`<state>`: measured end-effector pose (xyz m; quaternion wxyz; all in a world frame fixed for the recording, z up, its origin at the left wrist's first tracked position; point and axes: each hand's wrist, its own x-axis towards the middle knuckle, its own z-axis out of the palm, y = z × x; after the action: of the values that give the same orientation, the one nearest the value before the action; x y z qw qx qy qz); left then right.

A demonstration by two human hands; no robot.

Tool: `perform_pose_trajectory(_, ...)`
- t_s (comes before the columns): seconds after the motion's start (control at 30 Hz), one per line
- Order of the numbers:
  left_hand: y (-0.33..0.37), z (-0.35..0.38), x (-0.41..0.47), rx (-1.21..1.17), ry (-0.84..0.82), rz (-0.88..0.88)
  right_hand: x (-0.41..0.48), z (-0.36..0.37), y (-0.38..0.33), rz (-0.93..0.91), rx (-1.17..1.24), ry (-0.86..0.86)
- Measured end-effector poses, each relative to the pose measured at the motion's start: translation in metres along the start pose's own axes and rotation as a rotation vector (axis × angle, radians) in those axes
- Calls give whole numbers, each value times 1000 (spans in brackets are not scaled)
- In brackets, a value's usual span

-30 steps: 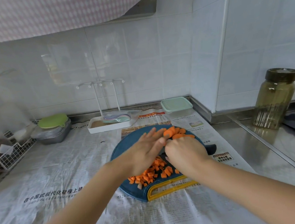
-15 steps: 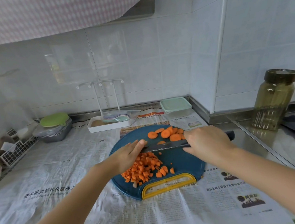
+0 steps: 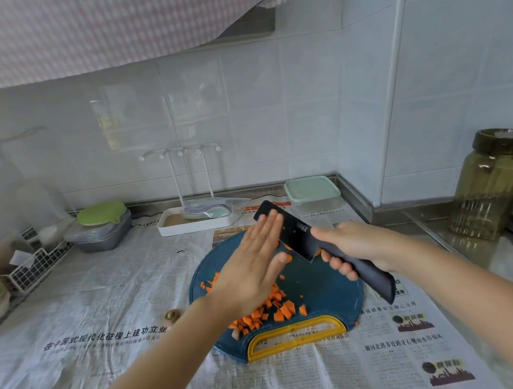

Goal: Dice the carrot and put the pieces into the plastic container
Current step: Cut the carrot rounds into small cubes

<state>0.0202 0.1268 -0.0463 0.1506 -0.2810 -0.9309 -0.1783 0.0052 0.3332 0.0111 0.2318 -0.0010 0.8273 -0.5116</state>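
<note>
White tiled walls meet a counter spread with newspaper (image 3: 104,298); the left hand (image 3: 248,268), fingers straight and flat against the blade of the knife (image 3: 295,231), hides part of the diced carrot (image 3: 276,312) on the blue cutting board (image 3: 324,293); the right hand (image 3: 354,245) grips the black handle; the lidded plastic container (image 3: 311,190) stands behind, well apart; the blade's small white mark is unreadable; a newspaper headline reads 在中国式现代化征程上建功立业.

Small orange carrot dice (image 3: 284,310) lie in a loose heap, near and centre, part of it hidden. The clear, green-topped plastic container (image 3: 313,193) stands beyond them, far right, seemingly closed.
</note>
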Motion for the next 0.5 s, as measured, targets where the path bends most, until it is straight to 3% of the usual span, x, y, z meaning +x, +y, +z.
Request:
perform_pose_trajectory(0.2,-6,20,0,70,-64,48,-2,7,-1,50,115,-76)
perform_pose_trajectory(0.4,-22,17,-9,-36,-45,-283,-9,-14,5,13,207,-15)
perform_pose_trajectory(0.5,-26,8,5,-27,141,-342,-3,-22,10,-34,85,90)
